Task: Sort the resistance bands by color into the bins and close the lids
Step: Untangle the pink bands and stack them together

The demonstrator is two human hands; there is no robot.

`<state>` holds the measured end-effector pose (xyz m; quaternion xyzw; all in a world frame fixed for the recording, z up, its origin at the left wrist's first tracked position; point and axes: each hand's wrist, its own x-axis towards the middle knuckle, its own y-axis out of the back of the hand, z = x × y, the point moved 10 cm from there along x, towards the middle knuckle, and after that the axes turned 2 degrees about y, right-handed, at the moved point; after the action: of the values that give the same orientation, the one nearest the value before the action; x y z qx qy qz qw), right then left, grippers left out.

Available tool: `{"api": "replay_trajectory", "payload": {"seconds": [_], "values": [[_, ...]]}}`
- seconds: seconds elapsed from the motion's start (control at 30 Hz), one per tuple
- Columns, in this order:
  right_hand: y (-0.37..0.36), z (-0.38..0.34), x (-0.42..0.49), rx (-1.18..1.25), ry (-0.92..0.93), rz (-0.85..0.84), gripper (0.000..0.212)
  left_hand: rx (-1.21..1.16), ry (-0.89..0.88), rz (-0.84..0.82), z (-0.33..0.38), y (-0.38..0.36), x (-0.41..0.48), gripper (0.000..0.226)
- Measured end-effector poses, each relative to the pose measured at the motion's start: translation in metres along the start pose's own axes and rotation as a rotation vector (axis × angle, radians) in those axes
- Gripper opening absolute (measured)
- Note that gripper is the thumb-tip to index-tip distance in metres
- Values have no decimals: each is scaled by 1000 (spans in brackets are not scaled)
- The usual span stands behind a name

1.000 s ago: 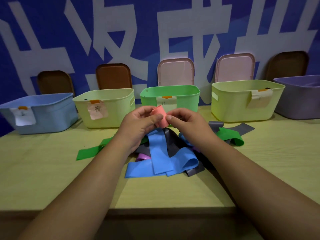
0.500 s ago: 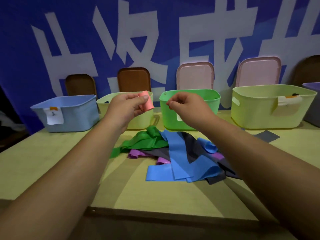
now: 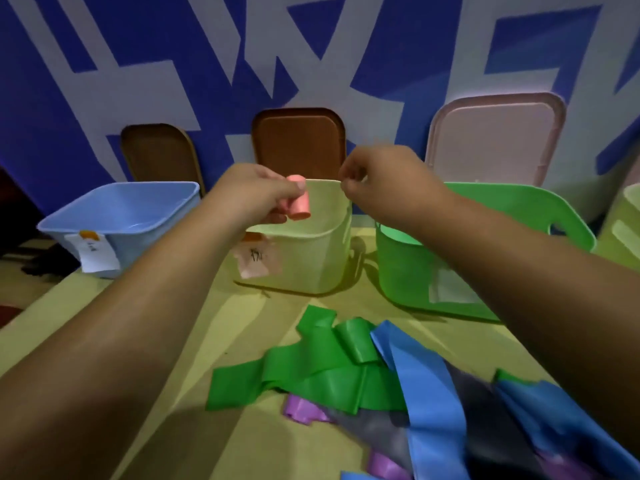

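Head view: left hand [image 3: 252,197] fingers [image 3: 275,216] around pink band [image 3: 300,205], right hand [image 3: 386,178] fingers [image 3: 351,176] curled.

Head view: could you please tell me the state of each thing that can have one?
Left hand, pinching the rolled pink rubber band.
Right hand, fingers curled, nothing seen in it.
Pale yellow plastic bin, lid off.
Light blue plastic bin, lid off.
Green plastic bin, lid off.
Two brown plastic lids, leaning upright against the wall.
Pink plastic lid, leaning likewise.
Heap of green, blue, purple and grey bands, loose, unsorted.
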<state>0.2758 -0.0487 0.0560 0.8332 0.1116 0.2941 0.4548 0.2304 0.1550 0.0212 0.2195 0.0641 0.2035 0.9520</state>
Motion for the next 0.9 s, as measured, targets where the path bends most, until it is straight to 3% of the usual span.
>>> {"api": "replay_trajectory", "payload": {"seconds": [0.1, 0.3, 0.53, 0.73, 0.9], "values": [[-14, 8, 23, -115, -40, -96, 30, 98, 83, -74, -2, -9, 19, 28], [-33, 16, 41, -116, -81, -268, 36, 197, 330, -254, -24, -47, 53, 30], [-34, 20, 47, -113, -118, -352, 32, 561, 586, -386, -59, -84, 68, 24], [-40, 19, 52, -185, -88, -424, 34, 657, 517, -409, -59, -97, 83, 25], [-46, 24, 52, -115, -110, -432, 37, 604, 478, -373, -58, -104, 86, 26]]}}
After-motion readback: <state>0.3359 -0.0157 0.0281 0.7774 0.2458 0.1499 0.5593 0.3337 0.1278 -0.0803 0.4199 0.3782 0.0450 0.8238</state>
